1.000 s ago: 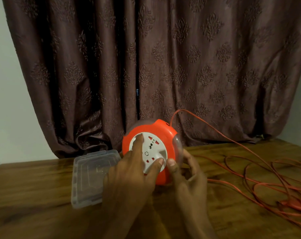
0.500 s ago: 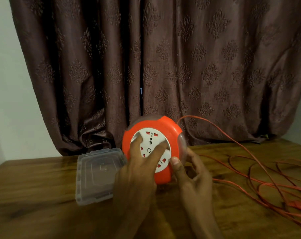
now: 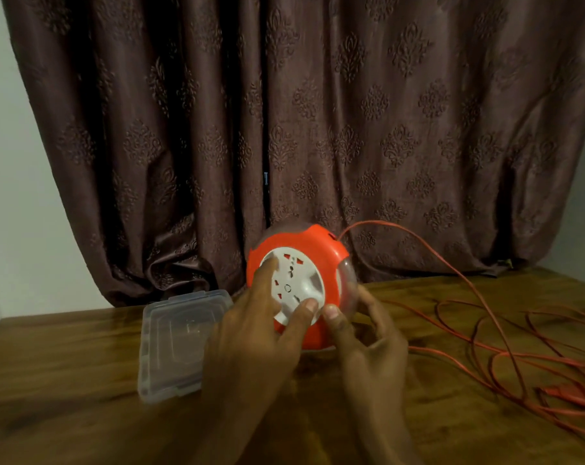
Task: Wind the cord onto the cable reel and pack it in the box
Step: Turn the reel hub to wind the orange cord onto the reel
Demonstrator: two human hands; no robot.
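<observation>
A round orange cable reel (image 3: 321, 250) with a white socket face stands upright on the wooden table (image 3: 66, 380). My left hand (image 3: 257, 333) presses its fingers on the white face, thumb and a finger spread on it. My right hand (image 3: 368, 344) cups the reel's clear right side, thumb at the rim. An orange cord (image 3: 452, 266) leaves the reel's top and arcs down right into loose loops on the table. Its orange plug (image 3: 566, 394) lies at the far right. A clear plastic box (image 3: 177, 340) sits left of the reel.
A brown patterned curtain (image 3: 317, 129) hangs right behind the table. The table's back left corner and a pale wall (image 3: 16, 196) show at the left. Cord loops cover the table's right part.
The white socket face has turned under my left fingers; my thumb and finger sit at new spots on it. The cord's arc has shifted slightly. The view has drifted a little.
</observation>
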